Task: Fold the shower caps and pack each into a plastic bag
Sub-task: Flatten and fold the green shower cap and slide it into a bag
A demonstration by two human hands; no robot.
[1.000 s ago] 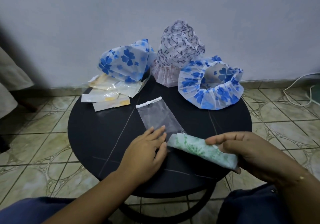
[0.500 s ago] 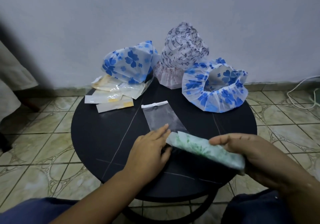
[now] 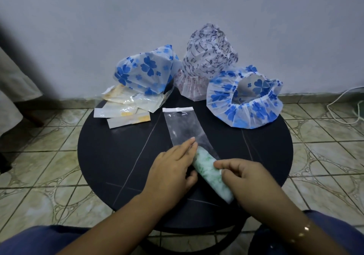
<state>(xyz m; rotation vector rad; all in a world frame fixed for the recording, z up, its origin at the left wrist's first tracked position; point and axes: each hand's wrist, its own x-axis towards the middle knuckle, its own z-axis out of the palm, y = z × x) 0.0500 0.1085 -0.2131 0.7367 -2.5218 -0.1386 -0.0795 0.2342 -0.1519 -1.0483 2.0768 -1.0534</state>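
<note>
Two bare hands feed a folded green-print shower cap into a clear plastic bag on a round black table.

The black table (image 3: 118, 156) fills the centre. At its 1 o'clock edge sits an open blue-flowered shower cap (image 3: 244, 105), at 12 a black-patterned cap (image 3: 208, 58), at 11 another blue-flowered cap (image 3: 145, 71) over packed bags (image 3: 126, 107). The clear bag (image 3: 183, 126) lies centrally; the green cap (image 3: 208, 172), at 5 o'clock, enters its near end. The right hand (image 3: 250, 178) grips the cap; the left hand (image 3: 173, 170) lies open, flat on the bag's mouth.
</note>
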